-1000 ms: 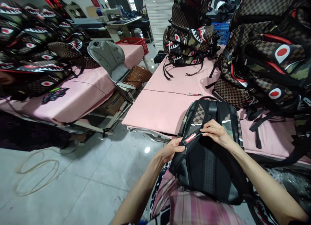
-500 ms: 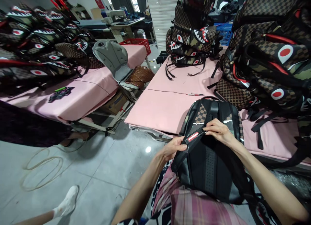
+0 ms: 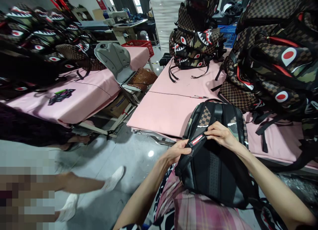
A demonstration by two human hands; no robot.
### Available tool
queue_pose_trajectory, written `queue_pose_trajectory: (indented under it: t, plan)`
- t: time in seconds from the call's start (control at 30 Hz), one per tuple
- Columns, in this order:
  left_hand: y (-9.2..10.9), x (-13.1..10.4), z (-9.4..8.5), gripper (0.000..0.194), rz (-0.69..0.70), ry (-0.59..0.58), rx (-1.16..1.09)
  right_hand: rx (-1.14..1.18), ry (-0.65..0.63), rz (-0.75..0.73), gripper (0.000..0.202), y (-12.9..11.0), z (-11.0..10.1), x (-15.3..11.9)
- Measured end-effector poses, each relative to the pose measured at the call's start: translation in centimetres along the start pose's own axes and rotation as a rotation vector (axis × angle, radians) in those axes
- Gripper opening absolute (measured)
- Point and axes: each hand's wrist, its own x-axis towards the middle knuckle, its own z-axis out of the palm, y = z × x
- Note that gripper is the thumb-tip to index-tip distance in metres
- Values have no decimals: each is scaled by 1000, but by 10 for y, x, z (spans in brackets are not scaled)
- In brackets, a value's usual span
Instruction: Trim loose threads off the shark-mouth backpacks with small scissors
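Note:
A black backpack [image 3: 216, 167] with checkered corner panels leans between my lap and the table edge, its strap side facing me. My left hand [image 3: 179, 151] grips one shoulder strap [image 3: 192, 151], thumb on top, just below a small red label [image 3: 197, 140] with white lettering. Above the label, my right hand [image 3: 220, 133] pinches a small dark part on the same strap; the fingertips hide what exactly it is.
Pink-covered tables [image 3: 164, 111] stand ahead and to the left. Shark-face backpacks [image 3: 280, 68] are heaped at right, with another stack [image 3: 196, 41] behind. A grey chair [image 3: 115, 59] sits between the tables. At lower left, a person's white shoe [image 3: 115, 179] is on the floor.
My right hand has slid slightly left along the strap, closer to the red label. At left, a walking person has come further into view, and a dark shape now covers some bags.

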Motion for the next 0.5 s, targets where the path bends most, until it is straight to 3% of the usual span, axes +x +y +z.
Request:
queue_pose_trajectory:
  t: [0.2, 0.4, 0.5]
  plan:
    - [-2, 1, 2, 47, 24, 30, 45, -61, -23, -18, 18, -13, 3, 2]
    - [-8, 2, 18, 46, 91, 78, 93, -129, -48, -18, 17, -37, 12, 2]
    - [-16, 3, 30, 46, 184, 100, 90, -94, 79, 107, 18, -55, 12, -5]
